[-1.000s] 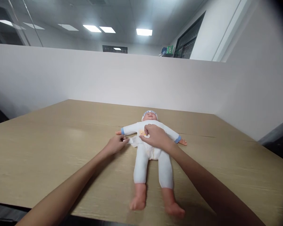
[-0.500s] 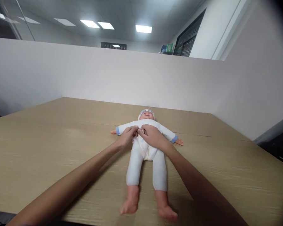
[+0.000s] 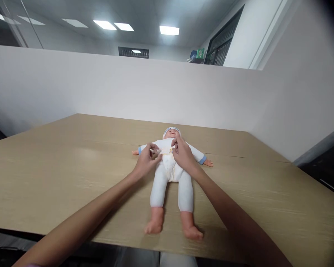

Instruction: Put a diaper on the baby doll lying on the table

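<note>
A baby doll (image 3: 158, 190) in a white suit with blue cuffs lies face up on the table, its feet toward me. Around its hips is a white diaper (image 3: 169, 167) with yellowish marks at the waist. At the left side of that waist, my left hand (image 3: 146, 160) pinches what looks like a white edge or tab of the diaper, thumb and fingers curved. My right hand (image 3: 182, 152) is closed at the waist's right side, fingertips on the diaper beside a small orange-yellow mark. The fingers partly hide what each hand grips.
The wooden table (image 3: 72, 163) spreads out on both sides of the doll. Behind it rises a white partition (image 3: 128, 89), with glass above. A dark object (image 3: 328, 167) stands past the right edge. My legs (image 3: 158, 257) show below the near edge.
My hands have drawn apart from the middle of the diaper's waist, left hand to the left, right hand slightly right and up. More of the diaper's front now shows. The view has shifted slightly.
</note>
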{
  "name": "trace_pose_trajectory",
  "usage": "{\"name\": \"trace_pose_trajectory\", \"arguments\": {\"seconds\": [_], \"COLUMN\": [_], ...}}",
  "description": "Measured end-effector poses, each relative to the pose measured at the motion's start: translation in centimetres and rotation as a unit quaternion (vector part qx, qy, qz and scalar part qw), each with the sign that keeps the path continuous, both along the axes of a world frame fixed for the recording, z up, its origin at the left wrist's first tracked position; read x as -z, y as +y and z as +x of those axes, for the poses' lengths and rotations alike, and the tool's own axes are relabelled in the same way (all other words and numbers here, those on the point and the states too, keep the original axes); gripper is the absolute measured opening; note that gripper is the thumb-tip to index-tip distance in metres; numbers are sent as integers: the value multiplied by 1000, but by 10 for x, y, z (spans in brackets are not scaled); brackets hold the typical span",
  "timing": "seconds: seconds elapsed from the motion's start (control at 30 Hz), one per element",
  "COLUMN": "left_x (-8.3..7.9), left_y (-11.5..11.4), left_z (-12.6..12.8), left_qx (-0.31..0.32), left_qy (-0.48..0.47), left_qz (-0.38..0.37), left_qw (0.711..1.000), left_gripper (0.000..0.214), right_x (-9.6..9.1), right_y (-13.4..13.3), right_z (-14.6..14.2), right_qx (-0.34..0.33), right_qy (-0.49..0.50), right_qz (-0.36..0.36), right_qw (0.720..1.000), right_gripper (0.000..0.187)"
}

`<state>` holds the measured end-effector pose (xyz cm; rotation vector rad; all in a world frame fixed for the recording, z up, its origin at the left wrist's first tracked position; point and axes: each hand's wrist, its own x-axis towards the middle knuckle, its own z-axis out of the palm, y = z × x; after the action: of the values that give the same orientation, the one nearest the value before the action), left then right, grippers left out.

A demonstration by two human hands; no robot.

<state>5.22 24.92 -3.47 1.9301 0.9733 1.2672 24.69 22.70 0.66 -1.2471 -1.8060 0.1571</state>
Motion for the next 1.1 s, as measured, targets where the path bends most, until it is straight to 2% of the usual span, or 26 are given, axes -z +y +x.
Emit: {"name": "trace_pose_trajectory", "arguments": {"seconds": [0.07,0.13,0.23,0.3,0.47,0.57,0.83,0.97,1.1], "left_x": [-12,-18,-16,-11,-2,0,3,3,7], "left_y": [-25,-50,-73,-75,-59,-52,-48,-48,-47], "left_z": [-8,-17,-27,-29,-14,-3,7,10,10], "left_qx": [12,88,186,188,99,70,63,59,67], "left_qy": [62,130,232,270,277,286,264,240,216], "left_qz": [61,86,81,73,52,65,31,-5,24], "left_qw": [996,984,951,941,954,953,962,969,974], "left_gripper": [14,22,38,41,32,37,38,37,37], "right_x": [-1,3,19,31,48,52,58,59,61], "right_y": [-28,-62,-102,-113,-103,-94,-99,-104,-105], "right_z": [-3,-3,8,18,26,20,17,14,9], "right_qx": [-12,-32,-43,-28,50,83,35,34,50], "right_qy": [-18,-61,-130,-145,-162,-183,-170,-140,-148], "right_qz": [16,-20,-120,-151,-144,-142,-104,-92,-77], "right_qw": [1000,997,983,977,975,969,979,985,985], "right_gripper": [14,7,6,6,6,11,2,8,10]}}
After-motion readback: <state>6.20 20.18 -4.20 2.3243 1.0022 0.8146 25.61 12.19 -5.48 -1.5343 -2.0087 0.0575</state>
